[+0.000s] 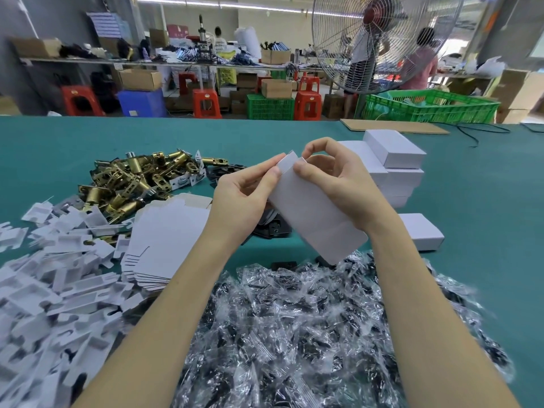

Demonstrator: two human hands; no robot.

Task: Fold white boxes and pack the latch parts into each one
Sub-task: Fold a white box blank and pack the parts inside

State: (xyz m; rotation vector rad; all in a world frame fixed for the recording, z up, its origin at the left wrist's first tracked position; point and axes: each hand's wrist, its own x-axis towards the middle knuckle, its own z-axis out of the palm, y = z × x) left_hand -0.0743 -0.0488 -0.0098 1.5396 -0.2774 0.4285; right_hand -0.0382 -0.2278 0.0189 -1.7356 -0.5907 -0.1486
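Note:
I hold a white box (315,216) above the green table (485,201), tilted with its far end up. My left hand (244,195) pinches the end flap between thumb and fingers. My right hand (332,178) grips the box's upper end, fingers curled over the flap. A stack of flat unfolded boxes (164,240) lies at the left of my left forearm. Brass latch parts (135,181) are heaped farther back on the left. Black latch plates (273,228) lie under the box.
Closed white boxes (391,154) are stacked behind my right hand, one more box (424,234) beside my right wrist. White card inserts (53,278) cover the near left. Clear bags of dark parts (294,334) pile between my forearms. A large fan (379,39) stands beyond the table.

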